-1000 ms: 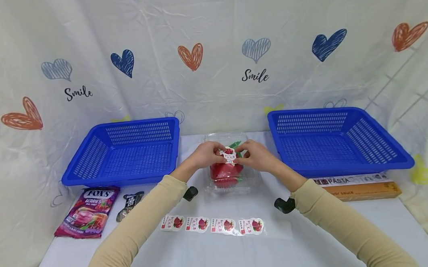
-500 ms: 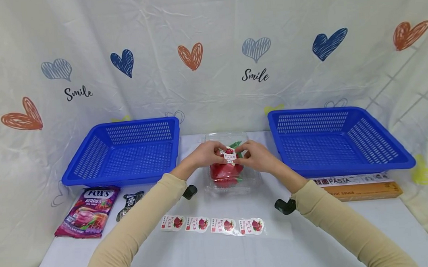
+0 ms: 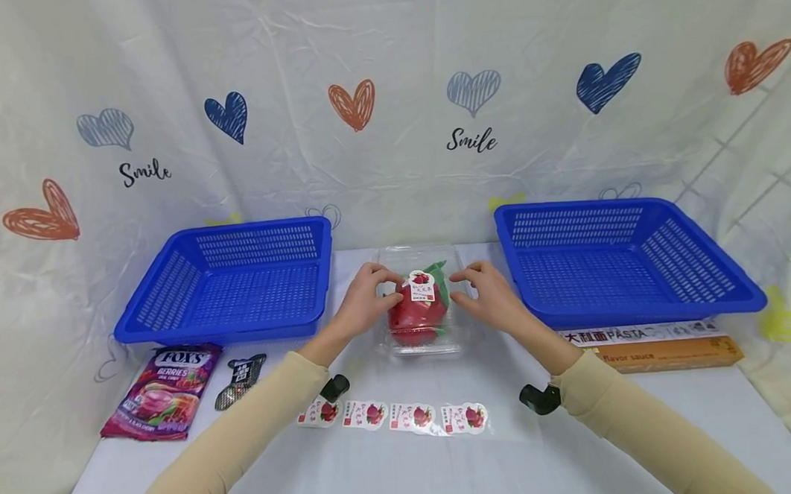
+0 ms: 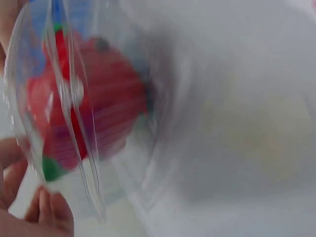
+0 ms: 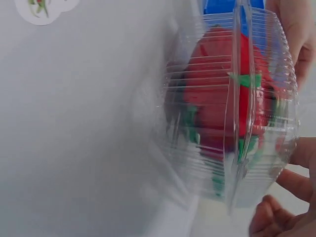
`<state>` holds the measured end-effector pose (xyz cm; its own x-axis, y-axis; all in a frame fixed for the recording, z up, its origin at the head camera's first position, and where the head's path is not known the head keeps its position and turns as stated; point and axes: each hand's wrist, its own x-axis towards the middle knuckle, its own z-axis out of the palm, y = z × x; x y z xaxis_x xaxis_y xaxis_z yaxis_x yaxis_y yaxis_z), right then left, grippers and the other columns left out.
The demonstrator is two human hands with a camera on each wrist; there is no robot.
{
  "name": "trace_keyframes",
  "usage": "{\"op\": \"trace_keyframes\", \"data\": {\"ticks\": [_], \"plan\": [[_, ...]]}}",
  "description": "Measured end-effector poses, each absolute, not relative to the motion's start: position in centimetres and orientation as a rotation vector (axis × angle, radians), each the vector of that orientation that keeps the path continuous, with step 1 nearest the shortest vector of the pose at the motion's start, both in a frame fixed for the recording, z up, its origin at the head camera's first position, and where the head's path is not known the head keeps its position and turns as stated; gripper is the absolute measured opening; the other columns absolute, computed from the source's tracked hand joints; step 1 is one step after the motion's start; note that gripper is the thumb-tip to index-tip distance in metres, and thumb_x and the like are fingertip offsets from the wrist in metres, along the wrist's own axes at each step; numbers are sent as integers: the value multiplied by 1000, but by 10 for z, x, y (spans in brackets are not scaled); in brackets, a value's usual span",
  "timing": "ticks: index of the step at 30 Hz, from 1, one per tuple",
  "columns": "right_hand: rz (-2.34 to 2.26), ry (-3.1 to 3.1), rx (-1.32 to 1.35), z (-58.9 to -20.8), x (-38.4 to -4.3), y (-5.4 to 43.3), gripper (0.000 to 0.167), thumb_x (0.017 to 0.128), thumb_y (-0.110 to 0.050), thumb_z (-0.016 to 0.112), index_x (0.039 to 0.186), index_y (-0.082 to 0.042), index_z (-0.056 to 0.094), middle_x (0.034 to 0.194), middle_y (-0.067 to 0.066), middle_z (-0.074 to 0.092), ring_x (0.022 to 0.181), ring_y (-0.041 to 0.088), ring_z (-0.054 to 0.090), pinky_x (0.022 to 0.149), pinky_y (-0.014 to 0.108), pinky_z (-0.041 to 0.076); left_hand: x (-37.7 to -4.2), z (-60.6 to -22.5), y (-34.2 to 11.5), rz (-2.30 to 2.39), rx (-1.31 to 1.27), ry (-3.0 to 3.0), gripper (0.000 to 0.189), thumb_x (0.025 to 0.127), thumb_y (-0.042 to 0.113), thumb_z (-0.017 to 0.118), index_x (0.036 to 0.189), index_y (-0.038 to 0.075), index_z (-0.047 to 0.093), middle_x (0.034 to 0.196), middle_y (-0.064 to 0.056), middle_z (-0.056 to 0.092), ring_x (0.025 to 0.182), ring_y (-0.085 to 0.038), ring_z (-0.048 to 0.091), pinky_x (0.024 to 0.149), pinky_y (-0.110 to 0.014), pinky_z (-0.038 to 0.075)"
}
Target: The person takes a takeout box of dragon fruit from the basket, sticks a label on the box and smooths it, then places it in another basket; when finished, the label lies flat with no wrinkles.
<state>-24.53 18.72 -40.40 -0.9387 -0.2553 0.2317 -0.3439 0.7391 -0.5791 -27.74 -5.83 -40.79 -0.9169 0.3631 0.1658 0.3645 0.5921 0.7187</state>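
A clear plastic clamshell box (image 3: pixel 423 254) stands at the back middle of the white table, its lid down. Inside lies a red dragon fruit (image 3: pixel 412 315) with green scales, also visible through the ribbed wall in the right wrist view. On the lid sits a white fruit sticker (image 3: pixel 421 285), flat and upright to the head view. My left hand (image 3: pixel 366 299) is at the lid's left side, thumb and forefinger bent and apart beside the sticker. To the right of the sticker, my right hand (image 3: pixel 490 296) has its thumb and forefinger spread. Neither hand holds anything.
Blue baskets stand at the left (image 3: pixel 264 299) and right (image 3: pixel 585 282). A strip of several fruit stickers (image 3: pixel 413 418) lies in front. A purple candy bag (image 3: pixel 161 393) and a small black packet (image 3: pixel 241 378) lie at left, a pasta box (image 3: pixel 663 348) at right.
Both hands have let go of the sticker's edges and drawn apart, left hand leftward, right hand rightward. The sticker now shows whole on the lid.
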Motion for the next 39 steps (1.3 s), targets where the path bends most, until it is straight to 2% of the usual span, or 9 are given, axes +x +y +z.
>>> {"op": "trace_keyframes", "data": {"ticks": [3, 5, 8, 11, 15, 21, 28, 31, 39], "plan": [[981, -2859, 476, -407, -241, 194, 39, 94, -19, 64, 128, 0, 60, 120, 28, 50, 104, 38, 50, 83, 51, 45, -267, -411, -57, -1362, -460, -2769, 25, 88, 15, 73, 112, 7, 70, 128, -14, 46, 125, -31, 39, 104, -46, 36], [1031, -2914, 478, -410, -240, 199, 46, 97, -24, 61, 137, -2, 53, 126, 31, 49, 109, 42, 52, 85, 53, 46, -263, -414, -57, -1460, -337, -2766, 30, 88, 20, 73, 116, 9, 68, 134, -16, 42, 129, -34, 35, 104, -50, 35], [1216, -2978, 490, -415, -239, 205, 55, 100, -30, 56, 147, -6, 40, 138, 33, 42, 118, 46, 52, 87, 53, 49, -261, -421, -59, -1620, -190, -2767, 39, 89, 28, 72, 125, 17, 63, 138, -16, 38, 127, -34, 37, 99, -50, 41], [1495, -2994, 468, -421, -238, 208, 62, 101, -35, 54, 153, -13, 28, 147, 32, 32, 128, 48, 44, 89, 51, 50, -263, -429, -64, -1741, -137, -2775, 42, 91, 34, 70, 130, 23, 58, 139, -16, 38, 122, -33, 45, 94, -48, 46], [1769, -2969, 391, -428, -239, 210, 68, 99, -42, 55, 155, -25, 20, 153, 29, 22, 138, 46, 29, 94, 54, 47, -265, -433, -68, -1850, -159, -2780, 45, 93, 36, 66, 134, 26, 53, 143, -16, 40, 119, -34, 51, 92, -47, 48], [1914, -2926, 335, -435, -241, 209, 75, 95, -48, 60, 154, -37, 14, 158, 24, 13, 144, 43, 17, 99, 63, 39, -266, -432, -69, -1952, -162, -2777, 45, 95, 36, 64, 136, 26, 50, 144, -15, 41, 123, -36, 49, 88, -46, 50], [2039, -2810, 377, -445, -243, 209, 74, 97, -45, 57, 155, -37, 10, 161, 20, 8, 147, 41, 6, 104, 70, 24, -267, -431, -70, -2014, -184, -2725, 44, 96, 29, 63, 138, 19, 50, 140, -17, 44, 114, -33, 54, 71, -36, 53], [2099, -2744, 399, -446, -241, 207, 73, 99, -42, 55, 155, -36, 9, 161, 20, 5, 147, 39, 1, 104, 70, 22, -267, -433, -70, -2041, -190, -2689, 43, 97, 26, 62, 138, 17, 50, 138, -17, 45, 113, -33, 55, 68, -34, 52], [2326, -2583, 432, -442, -236, 201, 71, 102, -32, 53, 155, -41, 6, 161, 14, -7, 144, 43, 13, 101, 69, 31, -267, -441, -73, -2063, -202, -2628, 40, 98, 24, 61, 137, 18, 51, 141, -15, 45, 115, -33, 56, 69, -33, 53]]}}
